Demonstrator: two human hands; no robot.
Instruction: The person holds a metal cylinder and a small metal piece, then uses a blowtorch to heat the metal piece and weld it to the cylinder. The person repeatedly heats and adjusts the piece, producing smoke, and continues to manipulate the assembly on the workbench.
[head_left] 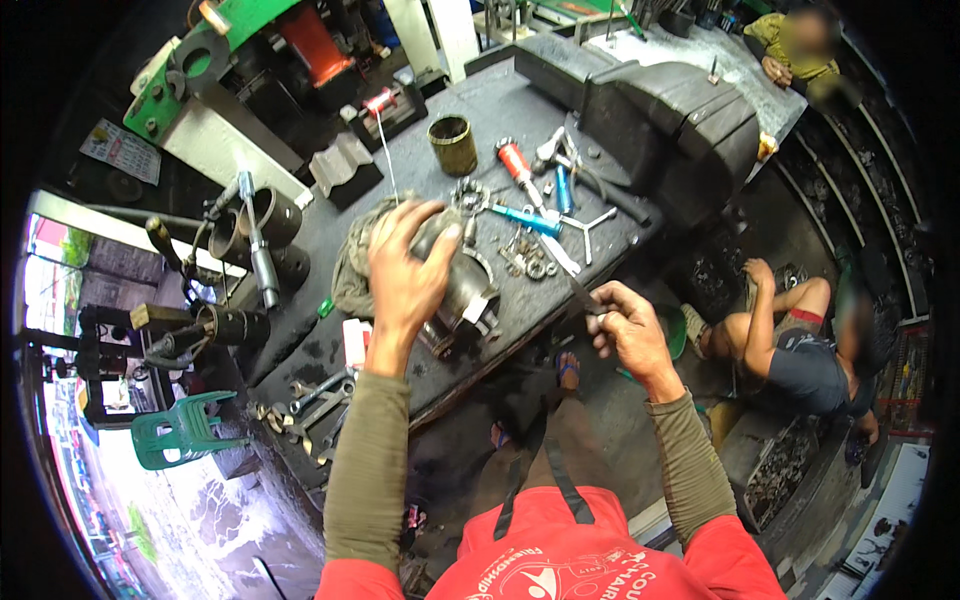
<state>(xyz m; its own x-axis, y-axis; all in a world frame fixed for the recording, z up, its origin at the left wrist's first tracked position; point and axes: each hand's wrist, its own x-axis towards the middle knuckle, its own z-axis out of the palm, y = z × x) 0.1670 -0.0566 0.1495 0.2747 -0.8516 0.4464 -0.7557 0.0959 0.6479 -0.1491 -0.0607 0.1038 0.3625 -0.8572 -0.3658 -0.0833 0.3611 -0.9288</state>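
Note:
My left hand curves over a rounded grey metal housing on the dark workbench, thumb and fingers around its upper part. A crumpled grey-green rag lies beside and partly behind that hand. In my right hand, past the bench's front edge, the fingers are closed around a thin flat blade-like tool. It points up and left toward the bench; its exact kind is unclear. Close to its tip lie small metal parts and a blue-handled tool.
A metal sleeve, a red-handled tool and a three-armed wrench stand or lie farther back. A large black vise occupies the far right. Wrenches lie near left. A co-worker sits low at right, another person beyond.

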